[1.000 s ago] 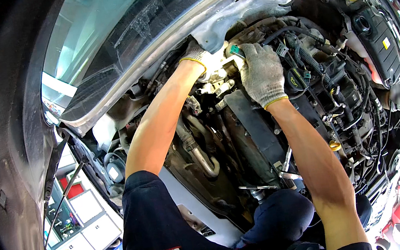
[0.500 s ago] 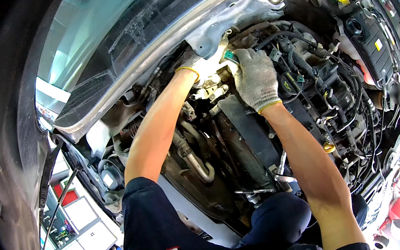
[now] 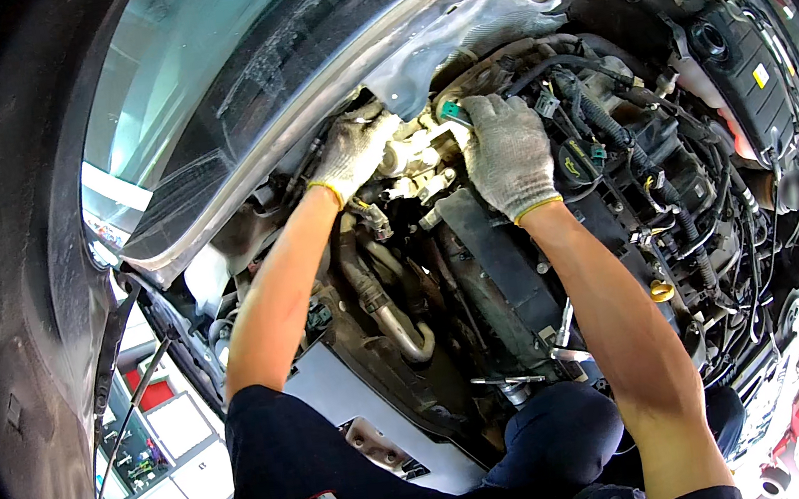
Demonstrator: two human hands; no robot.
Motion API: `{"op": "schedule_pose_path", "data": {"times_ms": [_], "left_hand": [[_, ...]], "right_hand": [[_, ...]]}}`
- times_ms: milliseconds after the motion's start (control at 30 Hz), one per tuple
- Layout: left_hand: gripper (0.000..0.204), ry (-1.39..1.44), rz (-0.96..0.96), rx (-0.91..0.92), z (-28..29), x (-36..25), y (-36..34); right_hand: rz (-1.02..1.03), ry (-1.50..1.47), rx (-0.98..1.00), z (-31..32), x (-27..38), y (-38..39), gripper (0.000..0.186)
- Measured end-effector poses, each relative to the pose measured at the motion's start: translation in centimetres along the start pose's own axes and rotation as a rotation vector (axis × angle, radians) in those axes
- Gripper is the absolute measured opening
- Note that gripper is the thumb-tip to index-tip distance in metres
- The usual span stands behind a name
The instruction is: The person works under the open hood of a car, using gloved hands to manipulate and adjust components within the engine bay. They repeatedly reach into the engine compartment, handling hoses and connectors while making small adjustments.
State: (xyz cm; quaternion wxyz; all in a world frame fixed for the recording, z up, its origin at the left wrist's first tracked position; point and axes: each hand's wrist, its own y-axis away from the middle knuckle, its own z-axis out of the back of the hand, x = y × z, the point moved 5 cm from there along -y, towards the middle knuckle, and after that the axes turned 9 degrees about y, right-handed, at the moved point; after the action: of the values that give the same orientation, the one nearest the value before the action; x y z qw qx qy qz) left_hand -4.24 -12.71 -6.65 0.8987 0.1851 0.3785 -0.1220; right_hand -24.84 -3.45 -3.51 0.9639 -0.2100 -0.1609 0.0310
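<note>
My left hand (image 3: 358,152), in a grey knit glove with a yellow cuff, is at the rear of the engine bay below the windscreen edge. Its fingers are curled closed, and whatever is in them is hidden. In a matching glove, my right hand (image 3: 510,156) is closed around a small green-ended object (image 3: 451,111), whose kind I cannot make out. Bright light falls on the metal fittings (image 3: 416,158) between both hands. A silver foil-like heat shield (image 3: 403,82) hangs just above them.
A chrome ratchet (image 3: 508,381) and a second shiny tool (image 3: 564,331) lie near my knee (image 3: 565,430). Hoses and wiring (image 3: 605,121) crowd the right. A bent metal pipe (image 3: 400,330) runs below my left hand. The windscreen (image 3: 199,104) slopes along the upper left.
My left hand has drawn back left and down from the brightly lit fittings, uncovering them. My right hand stays nearly where it was, still holding the green-ended object. The view has shifted slightly.
</note>
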Motion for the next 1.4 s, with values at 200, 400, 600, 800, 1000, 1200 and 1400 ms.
{"op": "schedule_pose_path", "data": {"times_ms": [200, 400, 600, 800, 1000, 1200, 1400], "left_hand": [[0.065, 0.314, 0.333, -0.321, 0.5, -2.1, 1.5], [0.046, 0.253, 0.113, -0.241, 0.8, -1.8, 1.8], [0.032, 0.116, 0.084, -0.252, 0.5, -2.1, 2.3], [0.024, 0.198, 0.036, -0.186, 0.5, -1.3, 1.7], [0.037, 0.002, 0.249, -0.195, 1.3, -1.1, -0.8], [0.046, -0.184, 0.156, -0.182, -0.6, -2.7, -2.0], [0.044, -0.051, -0.052, 0.015, -2.4, -3.8, -3.5]], "right_hand": [[-0.017, -0.025, 0.023, 0.2, -0.2, 0.2, 0.035], [-0.014, 0.002, 0.025, -0.2, 0.0, 0.1, 0.031], [-0.006, -0.025, 0.018, 0.1, 0.2, 0.1, 0.030], [-0.003, 0.016, 0.015, -0.1, 0.2, 0.1, 0.033], [-0.001, 0.021, 0.026, 0.0, 0.4, -0.1, 0.033], [0.017, 0.000, -0.001, 0.2, 0.9, 0.0, 0.030], [-0.026, 0.015, 0.007, 0.2, -0.6, 0.0, 0.030]]}}
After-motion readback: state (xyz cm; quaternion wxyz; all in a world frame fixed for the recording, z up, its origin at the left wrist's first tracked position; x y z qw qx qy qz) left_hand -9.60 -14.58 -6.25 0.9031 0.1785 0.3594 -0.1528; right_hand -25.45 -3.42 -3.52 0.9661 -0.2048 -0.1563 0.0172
